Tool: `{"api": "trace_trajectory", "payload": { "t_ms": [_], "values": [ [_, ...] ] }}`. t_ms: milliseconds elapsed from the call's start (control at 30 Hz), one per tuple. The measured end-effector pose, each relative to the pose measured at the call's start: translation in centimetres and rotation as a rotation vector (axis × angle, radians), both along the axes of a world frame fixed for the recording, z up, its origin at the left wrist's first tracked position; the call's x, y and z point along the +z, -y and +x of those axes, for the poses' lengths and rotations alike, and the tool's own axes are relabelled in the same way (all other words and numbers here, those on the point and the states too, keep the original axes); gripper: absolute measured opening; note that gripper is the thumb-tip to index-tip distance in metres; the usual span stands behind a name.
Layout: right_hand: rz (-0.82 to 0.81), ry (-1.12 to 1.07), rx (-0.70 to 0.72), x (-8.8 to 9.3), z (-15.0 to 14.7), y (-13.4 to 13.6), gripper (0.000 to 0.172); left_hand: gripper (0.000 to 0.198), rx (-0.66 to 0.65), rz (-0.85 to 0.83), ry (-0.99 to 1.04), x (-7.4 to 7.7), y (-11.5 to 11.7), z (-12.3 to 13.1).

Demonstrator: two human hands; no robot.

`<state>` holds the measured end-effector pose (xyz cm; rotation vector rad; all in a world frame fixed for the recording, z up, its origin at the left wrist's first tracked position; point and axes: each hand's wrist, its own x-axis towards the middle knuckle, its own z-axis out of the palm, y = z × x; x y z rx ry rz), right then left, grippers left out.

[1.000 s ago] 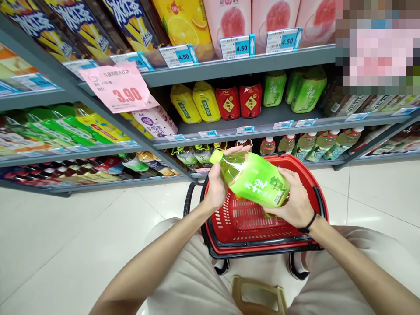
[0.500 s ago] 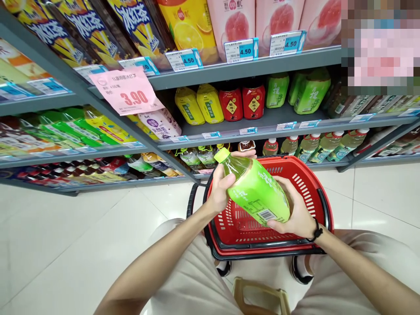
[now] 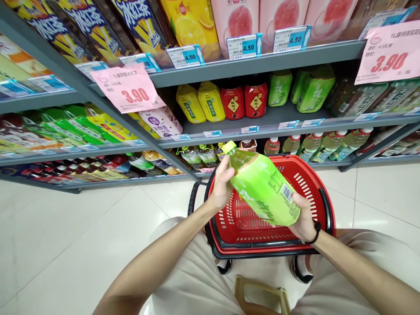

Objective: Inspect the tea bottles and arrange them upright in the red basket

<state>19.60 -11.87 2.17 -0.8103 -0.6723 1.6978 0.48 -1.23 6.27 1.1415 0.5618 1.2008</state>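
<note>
Tilted above a red shopping basket [image 3: 310, 175] is a large drink bottle [image 3: 259, 183] with a light green label and a green cap. My left hand [image 3: 223, 186] grips it just below the neck, thumb showing on the near side and the other fingers behind it. Round the bottle's base, my right hand [image 3: 303, 221] is closed with the thumb near the barcode. The cap points up and left, towards the shelves. Much of the basket's floor is hidden by the bottle and my hands; its slotted wall shows at the right.
Ahead stand grey shelves [image 3: 210, 70] of drinks. Green bottles [image 3: 315, 89], red bottles [image 3: 255, 103] and yellow bottles [image 3: 211, 103] fill part of the middle shelf. Pink price signs [image 3: 127, 89] hang from the edge. Below me is a beige stool [image 3: 241, 291] between my feet.
The bottle has been rolled in my hands, so its barcode has shifted from the near lower side to the upper right. My right hand has moved slightly down and its grip has changed.
</note>
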Motion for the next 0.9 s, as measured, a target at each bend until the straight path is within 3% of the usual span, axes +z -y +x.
{"api": "trace_trajectory", "payload": {
  "t_ms": [167,333,467,600,767,900],
  "values": [
    [-0.15,-0.199,0.179,1.1,0.4,-0.1,0.068,0.056,-0.004,-0.034,0.005,0.2,0.0,-0.1],
    [-0.297,-0.282,0.407,0.0,0.6,-0.3,0.094,0.058,0.02,-0.017,-0.066,0.0,-0.6,-0.4],
    [-0.294,-0.202,0.496,-0.1,0.6,-0.5,0.114,0.058,0.023,-0.13,-0.095,-0.3,-0.9,-0.1],
    [-0.271,-0.058,0.442,1.6,0.9,-0.9,0.119,0.058,-0.029,-0.244,-0.094,-0.4,-1.6,0.2],
    [-0.155,0.068,0.225,3.0,1.8,-1.0,0.077,0.061,-0.018,-0.193,-0.136,-0.1,-2.4,0.0],
    [-0.005,0.26,0.13,2.2,3.0,-1.3,0.074,0.077,-0.191,-0.194,-0.224,-0.2,-2.6,-0.7]
  ]
}}
